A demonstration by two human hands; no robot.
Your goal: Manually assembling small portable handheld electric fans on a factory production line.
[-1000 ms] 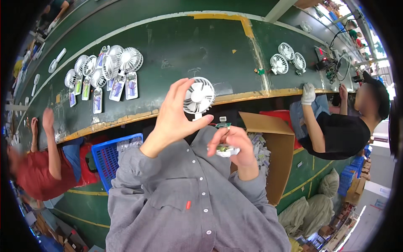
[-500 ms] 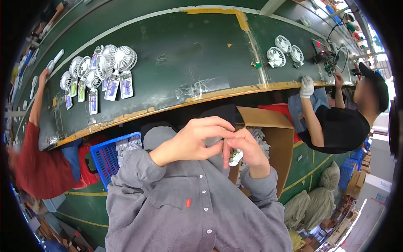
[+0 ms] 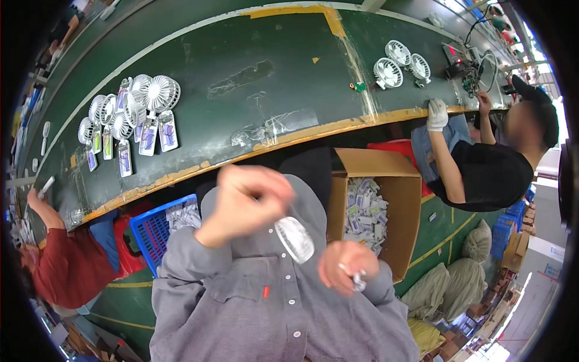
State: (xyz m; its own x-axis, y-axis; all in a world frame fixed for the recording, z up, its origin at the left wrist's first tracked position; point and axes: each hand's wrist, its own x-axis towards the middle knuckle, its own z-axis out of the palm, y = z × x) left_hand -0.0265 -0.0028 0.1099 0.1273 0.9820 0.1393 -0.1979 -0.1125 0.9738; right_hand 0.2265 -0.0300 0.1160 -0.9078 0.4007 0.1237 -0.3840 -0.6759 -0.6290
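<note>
In the head view, the white fan head [image 3: 295, 239] is in mid-space before the grey shirt [image 3: 259, 314], tilted and blurred, between the two hands and just below the fingers of the left hand [image 3: 241, 205]. Those fingers are curled, but the blur leaves it unclear whether they grip the fan head or some part joined to it, so I cannot tell the state of that grip. The right hand [image 3: 348, 267] is closed around a small pale part [image 3: 359, 281], mostly hidden by the fingers. The chief risk, as I judge it, is a drop: nothing visible supports the fan head from below, so a loose hold could let it fall onto the lap or the floor and crack its cage. If a wire joins it to either hand, which I cannot make out, a pull between them could strain the joint. Squeezing too hard with the right hand could bend or mark the small part. A slip on that side might also send it into the open carton [image 3: 403, 211] of loose pieces, where it would be hard to find, while the green bench [image 3: 289, 66] stands beyond the hands, too far forward to catch anything.
</note>
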